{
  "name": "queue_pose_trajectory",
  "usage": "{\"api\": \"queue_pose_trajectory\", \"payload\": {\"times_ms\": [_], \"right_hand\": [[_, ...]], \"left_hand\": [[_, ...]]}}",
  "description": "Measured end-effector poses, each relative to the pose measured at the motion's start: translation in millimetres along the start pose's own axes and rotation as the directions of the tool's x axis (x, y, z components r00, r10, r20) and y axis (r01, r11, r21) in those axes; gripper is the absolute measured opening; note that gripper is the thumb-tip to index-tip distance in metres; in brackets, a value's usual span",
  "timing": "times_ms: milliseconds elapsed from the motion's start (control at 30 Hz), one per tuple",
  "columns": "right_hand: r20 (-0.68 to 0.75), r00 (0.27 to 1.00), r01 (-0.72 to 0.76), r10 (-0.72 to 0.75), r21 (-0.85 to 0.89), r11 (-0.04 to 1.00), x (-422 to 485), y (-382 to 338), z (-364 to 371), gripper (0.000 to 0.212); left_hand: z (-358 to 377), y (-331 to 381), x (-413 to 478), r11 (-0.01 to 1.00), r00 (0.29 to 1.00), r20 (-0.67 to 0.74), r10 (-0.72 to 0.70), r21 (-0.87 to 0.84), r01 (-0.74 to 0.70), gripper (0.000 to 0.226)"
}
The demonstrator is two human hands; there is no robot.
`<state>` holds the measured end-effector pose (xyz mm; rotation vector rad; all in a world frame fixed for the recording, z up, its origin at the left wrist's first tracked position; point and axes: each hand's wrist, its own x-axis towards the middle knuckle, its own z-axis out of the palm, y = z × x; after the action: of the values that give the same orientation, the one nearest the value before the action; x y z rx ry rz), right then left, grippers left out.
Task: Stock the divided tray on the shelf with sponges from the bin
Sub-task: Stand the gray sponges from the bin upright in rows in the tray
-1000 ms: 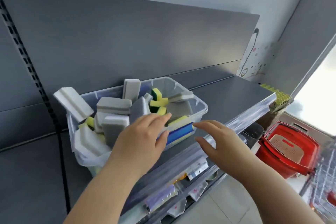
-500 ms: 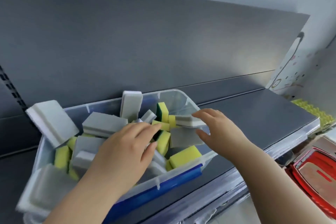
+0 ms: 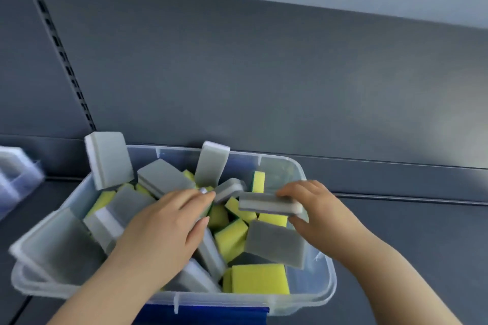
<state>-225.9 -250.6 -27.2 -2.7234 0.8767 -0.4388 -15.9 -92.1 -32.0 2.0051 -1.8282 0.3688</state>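
Spotted divided tray (image 3: 16, 175) blurred at far left on shelf (image 3: 412, 243). Logged clear bin (image 3: 320, 295) centre, packed with grey and yellow sponges (image 3: 260, 282). Marked left hand (image 3: 163, 229) flat on pile, gripping nothing; right hand (image 3: 318, 210) pinching grey sponge (image 3: 266, 206) at bin's right.

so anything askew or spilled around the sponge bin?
Nothing spilled or damaged that I can see. Sponges lie jumbled in the bin, though: a tilted grey sponge perches over the back-left rim and an upright sponge pokes above the back wall. The right hand pinches a flat sponge.

Bare left hand (image 3: 169, 221), bare right hand (image 3: 317, 208), bare forearms (image 3: 390, 280)
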Motion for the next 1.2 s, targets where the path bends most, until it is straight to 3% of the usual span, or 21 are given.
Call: {"api": "queue_pose_trajectory", "payload": {"times_ms": [67,200,300,400,467,533,633,767,833,933,1033,1200], "right_hand": [[0.164,0.986,-0.006,0.0,0.036,0.999,-7,11,6,0.036],[0.178,0.983,0.039,-0.055,0.092,0.995,-10,19,3,0.02],[0.163,0.985,0.055,-0.048,-0.037,0.998,-4,20,5,0.044],[0.253,0.967,0.086,-0.027,-0.224,0.971,6,15,9,0.071],[0.306,0.952,0.132,-0.017,-0.359,0.924,12,9,15,0.075],[0.33,0.944,0.175,-0.032,-0.414,0.893,15,1,19,0.066],[0.295,0.954,0.127,-0.05,-0.247,0.961,19,-4,20,0.055],[0.187,0.981,-0.075,0.047,0.146,0.986,25,-5,7,0.061],[0.116,0.99,-0.105,0.08,0.232,0.967,26,-6,2,0.057],[0.052,0.992,-0.126,0.116,0.298,0.946,26,-11,0,0.05],[0.03,0.993,-0.117,0.114,0.348,0.93,25,-14,3,0.038],[-0.04,0.98,-0.146,0.195,0.524,0.839,22,-22,9,0.035]], "left_hand": [[2,6,1,0.999,0.999,-0.004,-0.035,0.024,0.035,0.046],[7,11,3,0.995,0.994,0.039,-0.099,0.037,0.097,0.049],[12,8,6,0.977,0.971,0.116,-0.211,0.061,0.205,0.056],[17,-2,4,0.944,0.916,0.234,-0.324,0.141,0.298,0.065],[19,-9,2,0.934,0.893,0.277,-0.355,0.156,0.323,0.073],[19,-14,0,0.926,0.859,0.345,-0.377,0.175,0.336,0.081],[17,-18,0,0.919,0.845,0.361,-0.394,0.175,0.354,0.081],[5,-34,17,0.882,0.887,0.177,-0.426,-0.138,0.451,0.069],[-4,-42,26,0.783,0.881,0.149,-0.449,-0.41,0.468,0.056],[-13,-46,37,0.447,0.844,0.264,-0.466,-0.753,0.483,0.038],[-15,-46,42,0.252,0.824,0.352,-0.444,-0.833,0.492,0.034],[-12,-46,41,0.14,0.821,0.45,-0.353,-0.842,0.521,0.049]]}}
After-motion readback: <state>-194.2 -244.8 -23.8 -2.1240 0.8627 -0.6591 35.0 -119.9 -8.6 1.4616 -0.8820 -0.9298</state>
